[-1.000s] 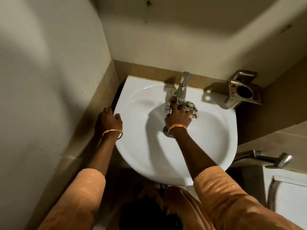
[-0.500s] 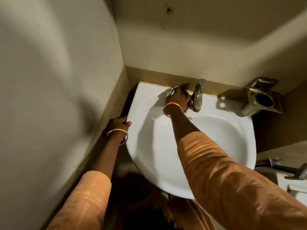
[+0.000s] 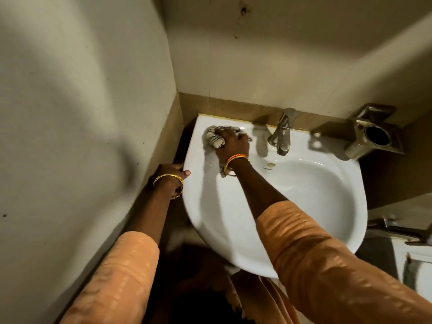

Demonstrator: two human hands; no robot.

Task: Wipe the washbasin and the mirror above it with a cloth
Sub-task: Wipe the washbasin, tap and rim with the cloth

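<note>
A white washbasin hangs in the corner, with a metal tap at its back rim. My right hand presses a bunched white cloth with dark stripes onto the basin's back left corner, left of the tap. My left hand grips the basin's left edge, thumb on the rim. Both wrists wear bangles. No mirror is in view.
A metal holder is fixed to the wall right of the basin. The left wall stands close beside the basin. A metal fitting and a white fixture lie at the lower right.
My right hand has carried the cloth from under the tap to the basin's back left corner. My left hand has stayed on the left rim. The view has shifted left and upward.
</note>
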